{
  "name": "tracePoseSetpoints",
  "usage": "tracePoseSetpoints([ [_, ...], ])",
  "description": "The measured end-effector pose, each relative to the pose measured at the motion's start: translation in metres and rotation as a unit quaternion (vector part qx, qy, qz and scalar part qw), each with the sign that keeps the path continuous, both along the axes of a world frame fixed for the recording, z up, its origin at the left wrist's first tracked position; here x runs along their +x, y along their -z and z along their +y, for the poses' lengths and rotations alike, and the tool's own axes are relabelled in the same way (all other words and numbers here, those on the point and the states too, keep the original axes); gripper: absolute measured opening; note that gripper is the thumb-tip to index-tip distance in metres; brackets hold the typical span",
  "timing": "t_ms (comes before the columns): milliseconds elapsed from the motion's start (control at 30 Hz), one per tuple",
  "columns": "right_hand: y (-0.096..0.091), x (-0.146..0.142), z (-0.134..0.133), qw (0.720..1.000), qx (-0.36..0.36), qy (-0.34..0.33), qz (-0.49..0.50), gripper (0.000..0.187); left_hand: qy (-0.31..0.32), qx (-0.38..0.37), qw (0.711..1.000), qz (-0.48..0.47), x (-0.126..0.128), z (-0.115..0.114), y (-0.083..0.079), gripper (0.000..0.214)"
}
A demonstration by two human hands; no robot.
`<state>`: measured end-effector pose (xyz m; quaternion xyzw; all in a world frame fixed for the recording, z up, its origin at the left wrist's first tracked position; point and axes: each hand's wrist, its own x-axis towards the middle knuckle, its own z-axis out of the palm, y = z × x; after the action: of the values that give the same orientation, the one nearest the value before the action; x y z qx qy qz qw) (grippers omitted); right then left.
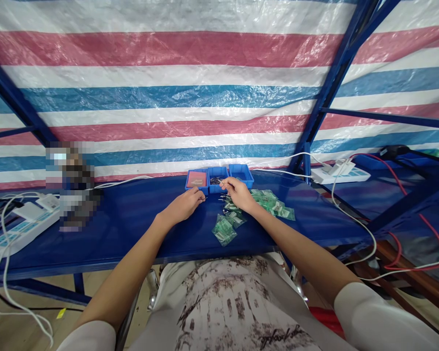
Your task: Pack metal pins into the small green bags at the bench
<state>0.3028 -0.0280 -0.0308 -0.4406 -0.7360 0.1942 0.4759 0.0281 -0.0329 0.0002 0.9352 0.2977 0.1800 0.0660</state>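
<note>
My left hand (186, 204) rests on the blue bench top with its fingers curled in a pinch, holding something too small to make out. My right hand (237, 192) reaches to the middle blue tray (217, 180), which holds small dark metal parts, and its fingertips are pinched on a tiny piece at the tray's front edge. A left tray (196, 179) with a reddish inside and a right blue tray (241, 173) flank it. Small green plastic bags (225, 230) lie scattered under and beside my right wrist.
The blue metal bench (131, 219) runs across the view, backed by a striped tarp. White power strips lie at the left (20, 226) and the right (338, 173), with white and red cables trailing. Blue frame posts (329, 83) rise at both sides.
</note>
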Motion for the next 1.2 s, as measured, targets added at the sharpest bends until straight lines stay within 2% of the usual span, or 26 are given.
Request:
tracePoseSetpoints([
  [133, 0.0000, 0.0005, -0.0003, 0.999, -0.028, -0.005, 0.022, 0.030, -0.003, 0.000, 1.000, 0.009, 0.0002, 0.0010, -0.0002, 0.018],
  [267, 0.0001, 0.0005, -0.0006, 0.999, -0.024, -0.007, 0.025, 0.030, -0.005, -0.002, 1.000, 0.012, 0.0003, 0.0023, -0.0002, 0.013],
  [767, 0.0037, -0.0012, 0.0023, 0.999, 0.019, -0.023, 0.022, 0.020, -0.008, -0.003, 1.000, 0.016, 0.0013, 0.0024, -0.0010, 0.017],
  [1200, 0.0023, -0.0025, 0.0006, 0.999, -0.003, -0.022, 0.025, 0.013, -0.029, -0.016, 0.999, 0.038, 0.0020, 0.0006, -0.0030, 0.015],
])
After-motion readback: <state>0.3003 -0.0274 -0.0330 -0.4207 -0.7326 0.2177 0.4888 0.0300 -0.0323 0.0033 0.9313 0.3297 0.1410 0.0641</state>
